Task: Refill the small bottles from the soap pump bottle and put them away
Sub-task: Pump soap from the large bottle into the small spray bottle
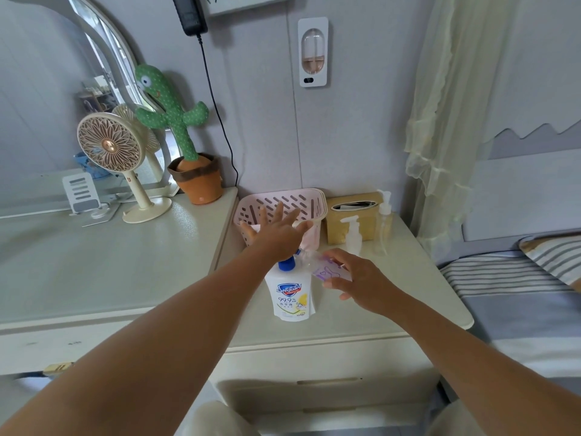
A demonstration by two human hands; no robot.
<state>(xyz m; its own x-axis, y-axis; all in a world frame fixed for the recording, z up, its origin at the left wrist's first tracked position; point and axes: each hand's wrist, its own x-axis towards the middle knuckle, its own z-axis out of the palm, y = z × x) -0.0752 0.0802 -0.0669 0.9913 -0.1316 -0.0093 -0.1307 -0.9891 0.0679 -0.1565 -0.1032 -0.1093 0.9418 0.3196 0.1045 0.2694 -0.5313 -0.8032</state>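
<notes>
Head view, looking down on a pale nightstand (408,297). Has the soap bottle (290,297) standing upright around the middle of it, white with a blue pump top. Presses down on that pump with the left hand (278,232), palm down, fingers straight and fanned out wide, not wrapped round anything. Grips a small bottle (327,269) in the right hand (356,283), at roughly 3 o'clock from the pump, fingers and thumb curled round it. Keeps that little clear bottle tipped over on its side, neck end right up at the pump spout; can't tell if actually touching or just close. Shows a purple bunny doodle on the label, fwiw.

Further back: puts a pink basket (284,202) at 12 o'clock from the soap bottle, partly hidden behind the left hand. Sets a tan tissue box (338,226) at 1 o'clock, just beside the basket. Lines up two more clear pump bottles upright in front of that box, a short one (352,236) and a taller one (384,221) at its 3 o'clock.

Off at 10 o'clock, up on the desk (94,262): a desk fan (110,149) and a plush cactus (169,121) in a pot. Striped bedding (503,278) at 3 o'clock of the nightstand.
</notes>
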